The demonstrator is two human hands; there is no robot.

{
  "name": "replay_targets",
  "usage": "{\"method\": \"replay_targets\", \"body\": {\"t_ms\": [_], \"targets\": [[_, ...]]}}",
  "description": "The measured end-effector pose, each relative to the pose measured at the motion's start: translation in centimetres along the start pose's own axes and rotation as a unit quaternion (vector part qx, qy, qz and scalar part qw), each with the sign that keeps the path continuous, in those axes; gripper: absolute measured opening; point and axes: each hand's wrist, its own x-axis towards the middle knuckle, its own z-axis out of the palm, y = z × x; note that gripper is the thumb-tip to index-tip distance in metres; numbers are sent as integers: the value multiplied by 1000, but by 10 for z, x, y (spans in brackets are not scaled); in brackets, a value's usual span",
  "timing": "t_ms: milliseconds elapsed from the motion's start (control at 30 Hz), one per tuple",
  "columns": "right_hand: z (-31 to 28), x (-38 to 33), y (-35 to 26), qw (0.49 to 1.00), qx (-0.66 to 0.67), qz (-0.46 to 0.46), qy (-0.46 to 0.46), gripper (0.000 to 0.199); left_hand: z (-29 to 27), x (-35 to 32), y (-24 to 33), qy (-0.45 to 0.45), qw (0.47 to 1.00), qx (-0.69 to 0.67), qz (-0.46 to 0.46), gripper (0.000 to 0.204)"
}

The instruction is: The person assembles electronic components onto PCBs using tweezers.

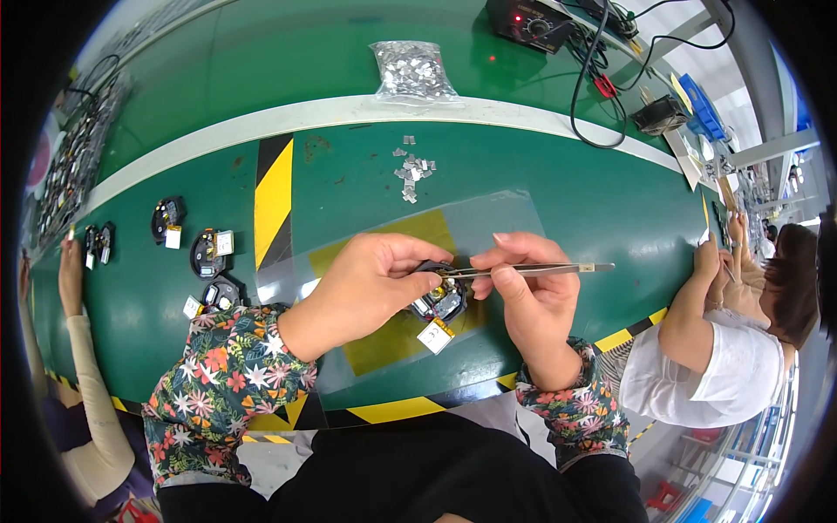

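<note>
Two hands (375,283) on round black assembly (440,301) (white-yellow label (436,336) below).

green bench (540,174); floral sleeves (227,375)

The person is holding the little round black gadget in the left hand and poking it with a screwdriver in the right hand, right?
Not quite. The right hand holds thin metal tweezers, not a screwdriver. The left hand does hold the round black gadget, as the head view shows.

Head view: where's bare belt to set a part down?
Free: green belt right of the clear sheet, and between the loose metal tabs and the yellow-black stripe. Crowded: round assemblies on the left, and both hands over the sheet.
</note>
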Motion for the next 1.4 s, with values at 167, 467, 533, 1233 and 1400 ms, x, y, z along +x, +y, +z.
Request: {"method": "replay_targets", "body": {"t_ms": [167,467,533,1233,1400], "targets": [[0,0,-2,1000,-18,-8,-9,24,-1,-1,0,0,1000,10,9,24],[0,-1,-6,1000,-24,3,-10,22,-2,0,-2,-3,1000,9,6,24],[1,-1,-7,999,-34,3,-15,22,-2,0,-2,-2,1000,10,5,24],[-4,0,-7,987,-128,-87,-52,19,2,-1,0,10,1000,-3,22,21],[-6,-2,-5,981,-156,-108,-45,19,2,0,-2,13,1000,-5,28,21]]}}
